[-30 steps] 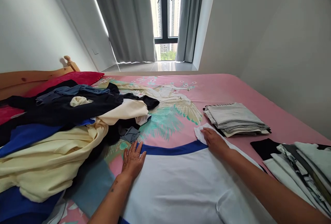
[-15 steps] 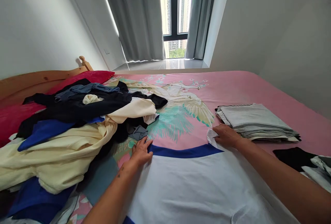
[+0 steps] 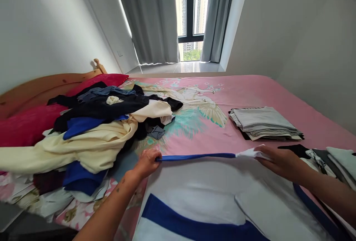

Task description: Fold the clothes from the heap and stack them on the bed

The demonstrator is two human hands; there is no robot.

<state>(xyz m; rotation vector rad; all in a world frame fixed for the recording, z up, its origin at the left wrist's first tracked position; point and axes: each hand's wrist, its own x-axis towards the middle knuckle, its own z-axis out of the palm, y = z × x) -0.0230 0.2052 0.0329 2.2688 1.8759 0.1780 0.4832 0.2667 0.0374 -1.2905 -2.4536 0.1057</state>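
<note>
1. Lower centre of the frame: a broad, smooth white fabric garment with royal-blue trim [image 3: 200, 181] spreads over the pink, bird-printed bedsheet [image 3: 250, 92], and its far edge is in hand.
2. Left hand [image 3: 147, 162] closes on the blue end of that edge; right hand [image 3: 278, 161] pinches the bunched white end, right of centre.
3. Between them the blue strip runs narrow and nearly straight. The next move, I'd judge, calls for even tension and matched corners; thin, limp cloth like this could crease.
4. Left side: a rumpled heap, a thick, soft-looking cream garment [image 3: 89, 148] slumping in heavy folds.
5. Right side: a flat, squared stack of grey and striped cloth [image 3: 264, 120], edges neatly layered.
</note>
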